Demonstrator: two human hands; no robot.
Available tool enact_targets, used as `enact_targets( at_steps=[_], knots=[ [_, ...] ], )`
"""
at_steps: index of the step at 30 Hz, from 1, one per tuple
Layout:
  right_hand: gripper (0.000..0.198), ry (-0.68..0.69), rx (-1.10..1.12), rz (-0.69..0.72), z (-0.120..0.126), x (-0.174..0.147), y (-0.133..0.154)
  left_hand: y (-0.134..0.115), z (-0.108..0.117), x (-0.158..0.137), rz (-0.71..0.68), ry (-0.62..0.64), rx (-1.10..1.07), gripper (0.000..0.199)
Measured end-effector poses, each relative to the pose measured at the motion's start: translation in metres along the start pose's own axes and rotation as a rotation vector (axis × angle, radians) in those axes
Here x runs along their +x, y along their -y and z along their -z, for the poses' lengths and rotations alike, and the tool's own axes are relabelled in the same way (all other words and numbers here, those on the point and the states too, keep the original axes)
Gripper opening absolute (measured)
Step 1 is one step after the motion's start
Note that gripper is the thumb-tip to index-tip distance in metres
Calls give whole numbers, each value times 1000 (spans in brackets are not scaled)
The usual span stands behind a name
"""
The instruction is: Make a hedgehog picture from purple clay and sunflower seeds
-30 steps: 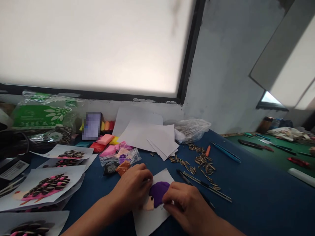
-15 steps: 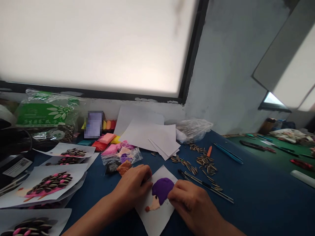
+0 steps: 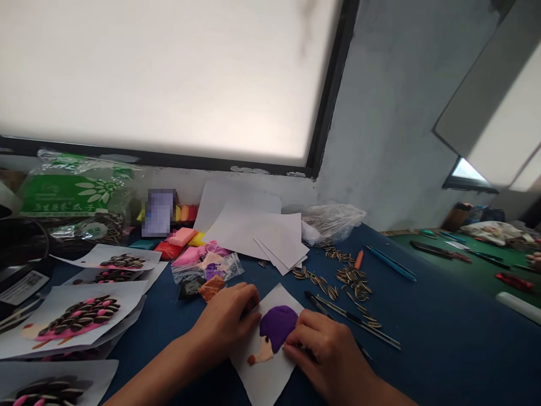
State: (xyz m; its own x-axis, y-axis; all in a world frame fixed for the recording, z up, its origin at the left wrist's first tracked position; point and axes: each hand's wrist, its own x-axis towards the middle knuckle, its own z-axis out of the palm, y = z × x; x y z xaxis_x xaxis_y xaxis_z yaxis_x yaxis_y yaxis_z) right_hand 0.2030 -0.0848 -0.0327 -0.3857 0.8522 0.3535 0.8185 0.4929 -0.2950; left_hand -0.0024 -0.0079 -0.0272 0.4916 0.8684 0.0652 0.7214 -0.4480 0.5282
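Note:
A small white sheet of paper point(image 3: 264, 383) lies cornerwise in front of me. On it is a flattened purple clay piece point(image 3: 278, 327), joined to a peach clay face point(image 3: 265, 351) with a black eye and a brown nose. My left hand point(image 3: 234, 313) is closed at the sheet's left corner, thumb against the paper. With fingers bent together, my right hand point(image 3: 323, 347) presses at the purple clay's lower right edge; its fingertips partly cover that edge. Just beyond the right hand lies a pen point(image 3: 359, 322) or similar thin tool.
Striped sunflower seeds point(image 3: 355, 282) lie scattered behind my right hand, near a blue pen point(image 3: 391, 263). Bagged coloured clay point(image 3: 209, 265) sits beyond my left hand. Seed-covered hedgehog pictures point(image 3: 82, 318) are stacked at left. Blank paper point(image 3: 245, 225) lies at the back.
My right fingertips have shifted slightly down and left along the purple clay's edge. The left hand stays at the paper's corner. The view has moved a little.

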Motion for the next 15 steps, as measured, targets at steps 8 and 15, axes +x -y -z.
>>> enact_targets(
  at_steps=[8,15],
  knots=[
    [19,-1,-200,139,0,-10,4,-3,1,-2,-22,-8,-2,7],
    [23,64,-227,159,3,-13,3,-3,1,-2,-13,-1,-11,5]
  ],
)
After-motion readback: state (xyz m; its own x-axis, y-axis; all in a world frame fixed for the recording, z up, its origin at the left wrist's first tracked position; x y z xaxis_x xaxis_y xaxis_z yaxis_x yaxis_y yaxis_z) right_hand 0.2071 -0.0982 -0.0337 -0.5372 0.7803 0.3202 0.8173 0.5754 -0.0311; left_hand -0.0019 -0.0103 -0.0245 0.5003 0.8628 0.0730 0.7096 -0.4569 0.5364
